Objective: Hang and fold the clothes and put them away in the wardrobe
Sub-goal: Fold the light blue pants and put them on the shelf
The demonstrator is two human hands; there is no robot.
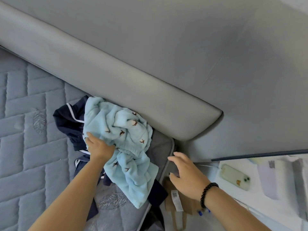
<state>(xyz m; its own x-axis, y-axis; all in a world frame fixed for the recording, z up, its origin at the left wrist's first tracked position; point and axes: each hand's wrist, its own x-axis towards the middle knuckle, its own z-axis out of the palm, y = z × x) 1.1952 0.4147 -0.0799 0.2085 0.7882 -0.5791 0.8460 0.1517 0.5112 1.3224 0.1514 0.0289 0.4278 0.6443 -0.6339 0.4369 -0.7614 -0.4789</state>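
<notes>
A crumpled light blue fleece garment [126,140] with small brown marks lies in a heap on the quilted mattress [25,147], against the grey padded headboard [116,77]. Under it are dark navy clothes [70,120] with white piping. My left hand [98,145] grips the blue fleece at its left side. My right hand [185,170], with a black bead bracelet on the wrist, hovers with spread fingers over the mattress's right edge, holding nothing.
To the right stands a white bedside surface [275,205] with a pale green phone [235,176] and a lilac object [266,179]. A brown paper bag [188,205] sits in the gap between bed and bedside. The grey wall [216,39] is behind.
</notes>
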